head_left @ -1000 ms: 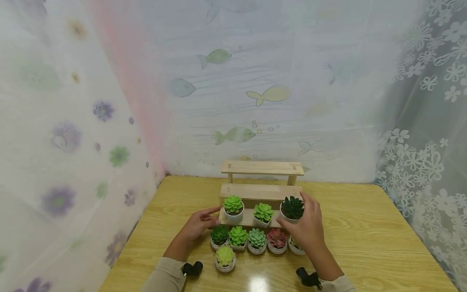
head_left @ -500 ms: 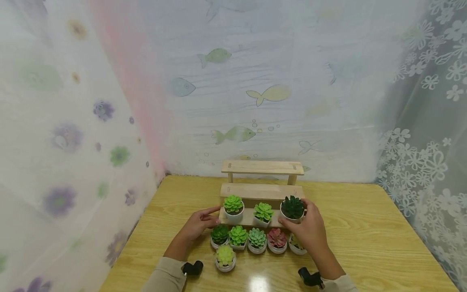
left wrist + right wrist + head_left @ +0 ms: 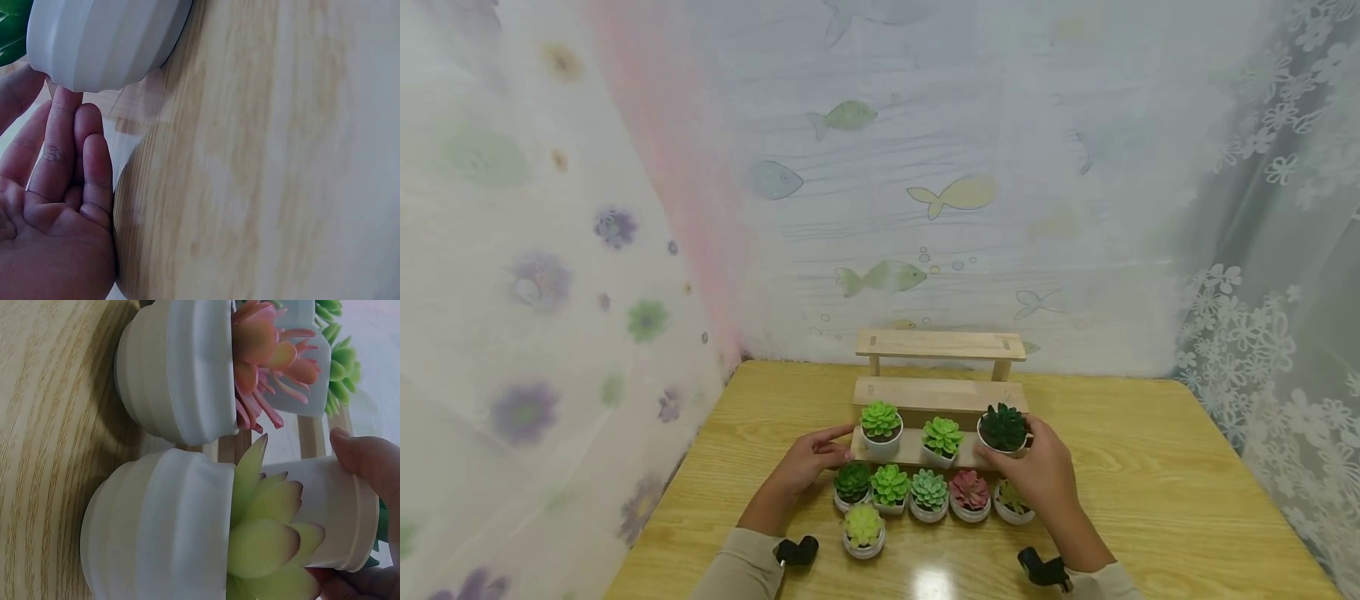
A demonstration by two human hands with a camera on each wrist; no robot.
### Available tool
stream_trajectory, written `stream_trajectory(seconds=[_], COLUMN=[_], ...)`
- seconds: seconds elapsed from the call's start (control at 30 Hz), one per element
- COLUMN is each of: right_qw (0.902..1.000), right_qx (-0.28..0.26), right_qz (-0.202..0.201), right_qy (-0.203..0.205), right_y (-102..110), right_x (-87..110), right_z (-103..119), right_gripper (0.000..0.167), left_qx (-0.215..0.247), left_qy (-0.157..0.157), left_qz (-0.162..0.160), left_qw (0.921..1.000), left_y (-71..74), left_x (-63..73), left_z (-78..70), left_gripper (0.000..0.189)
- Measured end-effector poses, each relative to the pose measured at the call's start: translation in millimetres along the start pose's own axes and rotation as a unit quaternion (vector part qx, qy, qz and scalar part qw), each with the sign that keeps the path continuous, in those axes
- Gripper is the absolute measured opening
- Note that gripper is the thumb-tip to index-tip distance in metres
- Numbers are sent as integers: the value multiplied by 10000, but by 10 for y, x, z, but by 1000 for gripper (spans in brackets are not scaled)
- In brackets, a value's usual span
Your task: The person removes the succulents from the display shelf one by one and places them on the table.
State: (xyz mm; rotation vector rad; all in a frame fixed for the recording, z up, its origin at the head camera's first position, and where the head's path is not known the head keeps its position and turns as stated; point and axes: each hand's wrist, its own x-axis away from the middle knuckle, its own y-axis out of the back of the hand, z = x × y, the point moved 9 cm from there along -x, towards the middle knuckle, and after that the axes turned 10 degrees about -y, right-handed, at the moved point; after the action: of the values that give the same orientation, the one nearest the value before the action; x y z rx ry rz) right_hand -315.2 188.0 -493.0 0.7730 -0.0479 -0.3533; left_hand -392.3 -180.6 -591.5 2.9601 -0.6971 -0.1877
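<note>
In the head view my right hand holds a potted dark green succulent by its white pot, at the right end of the lowest step of a wooden stand. The right wrist view shows the thumb on that pot's rim, with other fingers on the opposite side. My left hand touches the stand's left end, its fingers fairly straight. A bright green succulent and a smaller green one share the lowest step. The left wrist view shows a ribbed white pot above the left fingertips.
Along the stand's front runs a row of several potted succulents, including a pale green one, a red one and a yellow-green one. A light yellow-green succulent stands before them. Patterned curtains hang behind the wooden table.
My right hand has shifted slightly down and right around the dark succulent's pot, its upper fingers lower on the rim. The pot stays nearly in place. The left hand has not moved.
</note>
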Motion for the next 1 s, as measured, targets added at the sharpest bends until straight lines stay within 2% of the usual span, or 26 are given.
stream_trajectory(seconds=[0.4, 0.67, 1.0], right_qw=[9999, 9986, 9971], right_qx=[-81, -433, -531], right_qz=[54, 71, 350], right_qy=[26, 282, 417], right_y=[21, 60, 117], right_x=[-2, 69, 164], right_z=[21, 119, 251], right_gripper=[91, 88, 79], left_qx=[10, -20, -59], left_qy=[25, 62, 30], left_qz=[-20, -65, -34], left_qw=[10000, 10000, 10000], left_y=[-5, -9, -8], left_x=[8, -1, -14], left_z=[-17, -8, 6], left_gripper=[57, 56, 56])
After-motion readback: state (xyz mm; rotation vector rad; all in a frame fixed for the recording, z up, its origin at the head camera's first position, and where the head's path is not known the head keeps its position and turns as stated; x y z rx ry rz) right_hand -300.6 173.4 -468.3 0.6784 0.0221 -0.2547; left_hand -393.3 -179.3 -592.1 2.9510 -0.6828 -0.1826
